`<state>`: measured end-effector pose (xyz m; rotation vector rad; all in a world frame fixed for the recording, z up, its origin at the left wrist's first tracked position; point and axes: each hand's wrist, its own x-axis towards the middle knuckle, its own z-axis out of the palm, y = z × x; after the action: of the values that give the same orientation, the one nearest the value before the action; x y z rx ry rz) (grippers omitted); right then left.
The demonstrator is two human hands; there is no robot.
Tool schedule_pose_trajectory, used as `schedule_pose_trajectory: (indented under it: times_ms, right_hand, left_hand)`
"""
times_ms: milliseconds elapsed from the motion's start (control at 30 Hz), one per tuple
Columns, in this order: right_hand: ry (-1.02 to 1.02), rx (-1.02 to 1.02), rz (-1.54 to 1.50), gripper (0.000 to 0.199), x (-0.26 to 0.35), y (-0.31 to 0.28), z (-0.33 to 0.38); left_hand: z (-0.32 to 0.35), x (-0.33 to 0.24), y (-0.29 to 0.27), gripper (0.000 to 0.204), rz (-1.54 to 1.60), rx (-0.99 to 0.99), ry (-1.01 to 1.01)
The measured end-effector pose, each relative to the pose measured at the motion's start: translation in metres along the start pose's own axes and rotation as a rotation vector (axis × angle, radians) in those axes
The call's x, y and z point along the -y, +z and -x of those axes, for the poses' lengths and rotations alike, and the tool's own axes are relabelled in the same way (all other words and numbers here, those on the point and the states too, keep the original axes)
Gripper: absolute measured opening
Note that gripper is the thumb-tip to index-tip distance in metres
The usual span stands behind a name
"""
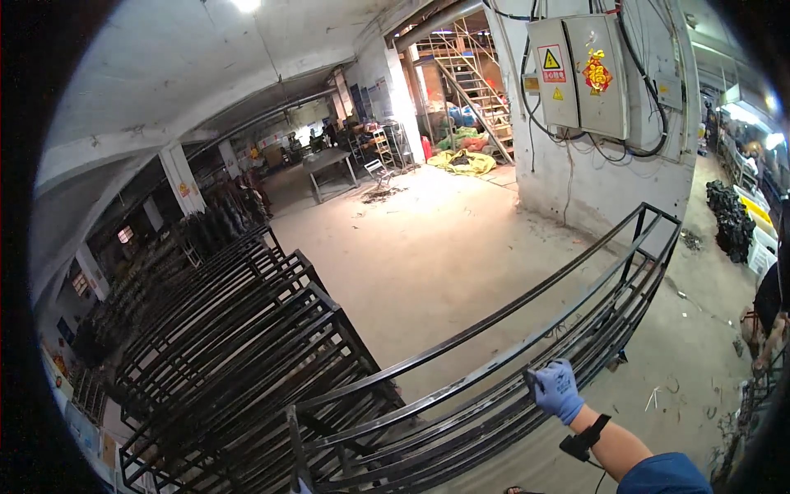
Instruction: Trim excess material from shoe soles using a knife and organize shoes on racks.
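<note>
A long black metal frame [494, 409] of welded bars stretches diagonally from the lower middle to the right, in front of me. My right hand [558, 391], in a light blue glove, has its fingers closed around one of the frame's long bars near the middle. A black band [585, 438] circles that wrist. Only a sliver of my left hand [304, 487], also gloved, shows at the lower edge, beside the frame's near left end post. Its fingers are out of sight.
Several similar black frames [239, 362] stand packed together on the left. An electrical cabinet [580, 78] hangs on the wall pillar ahead. A table [327, 160] and stairs [477, 86] are farther back. At the right edge, a person's arm [769, 342] shows near dark piled material [728, 218].
</note>
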<state>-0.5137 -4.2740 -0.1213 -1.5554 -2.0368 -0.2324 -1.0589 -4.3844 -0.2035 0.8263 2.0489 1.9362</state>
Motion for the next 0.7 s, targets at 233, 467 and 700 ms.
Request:
schedule_pose_trajectory:
  times_ms: [233,467,700]
  right_hand:
    - [-0.021,0.079,-0.026,0.031,0.115,-0.018,0.042]
    - [0.032,0.116,-0.200,0.058,0.181,-0.034,0.091]
    - [0.108,0.269,-0.207,0.065,0.206,-0.068,0.129]
  left_hand:
    - [-0.057,-0.057,-0.033,0.036,-0.351,-0.110,0.101]
    - [-0.100,-0.007,-0.036,0.086,-0.856,-0.171,0.029]
    - [-0.048,-0.061,-0.001,0.073,-0.829,0.241,0.317]
